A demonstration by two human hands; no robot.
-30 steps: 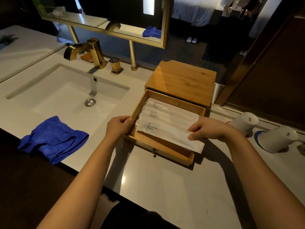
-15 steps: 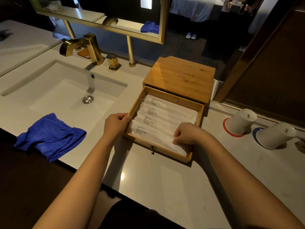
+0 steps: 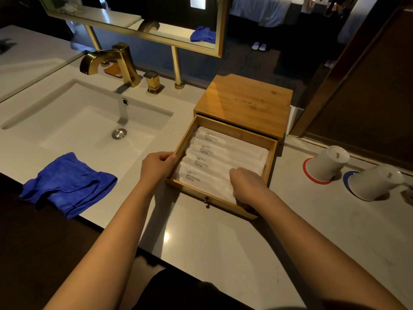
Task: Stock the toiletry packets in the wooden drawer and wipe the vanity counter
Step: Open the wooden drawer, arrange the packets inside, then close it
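A dim hotel vanity, seen from above by the person working at it. At far left, a crumpled blue cloth [image 3: 67,182] lies on the front edge of the white counter [image 3: 223,242], just in front of the sink [image 3: 33,113], with a gold faucet [image 3: 111,61] behind the basin.

Right of the sink, the left hand [image 3: 156,168] grips the left wall of the wooden drawer [image 3: 192,189], its fingers curled over the rim. The drawer is pulled out of its wooden box [image 3: 245,101] and holds four white packets [image 3: 223,151] marked "BRUSHING TEETH", overlapped in a neat row.

The right hand [image 3: 248,186] rests on the nearest packet [image 3: 201,182], knuckles up and fingers bent with the tips down on it. Whether it pinches the packet or only presses it cannot be told.

Further right, two white cups [image 3: 326,164] stand upside down on round coasters.

Likely risks: the nearest packet sits close to the drawer's front wall, so an edge riding up could catch or crumple when the drawer closes. A hard push might slide the whole box back. The cloth, half over the counter's edge, could slip off if an arm brushes it.
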